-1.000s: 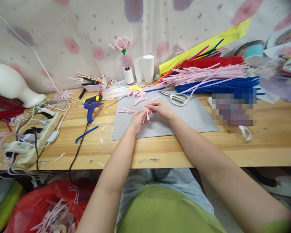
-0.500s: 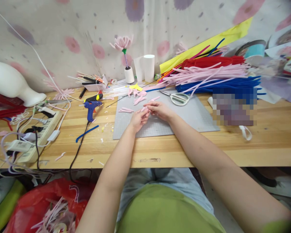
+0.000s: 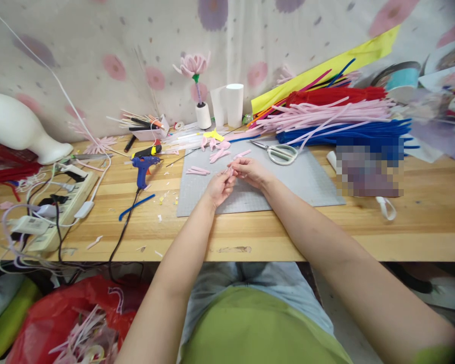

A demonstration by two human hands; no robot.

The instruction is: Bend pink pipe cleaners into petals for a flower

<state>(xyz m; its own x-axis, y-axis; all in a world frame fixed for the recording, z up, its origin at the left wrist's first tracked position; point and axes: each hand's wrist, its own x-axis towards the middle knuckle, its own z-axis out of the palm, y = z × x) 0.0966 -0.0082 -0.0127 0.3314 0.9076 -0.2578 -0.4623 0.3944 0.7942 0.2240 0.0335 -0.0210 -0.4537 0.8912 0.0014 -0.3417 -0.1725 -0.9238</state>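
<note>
Over the grey cutting mat [image 3: 303, 187], my left hand [image 3: 220, 188] and my right hand [image 3: 251, 173] meet at the fingertips, both closed. Between them they pinch a short pink pipe cleaner piece [image 3: 232, 171], mostly covered by the fingers. Left of my hands, cut pink pipe cleaner pieces [image 3: 197, 171] lie on the mat. More pink pieces [image 3: 219, 154], some bent into shapes, lie just beyond. Scissors [image 3: 278, 153] with pale handles rest on the mat behind my right hand.
A blue hot glue gun [image 3: 142, 169] stands left of the mat, near a power strip [image 3: 66, 210] with tangled cords. Pink pipe cleaners [image 3: 326, 115] are piled above blue ones [image 3: 326, 133] at back right. A pink flower [image 3: 192, 64] stands behind. A red bag [image 3: 41, 313] hangs below the table edge.
My fingers have shifted slightly around the pink piece, and the left ones now cover more of it. The view has moved a little; the other things stay put.
</note>
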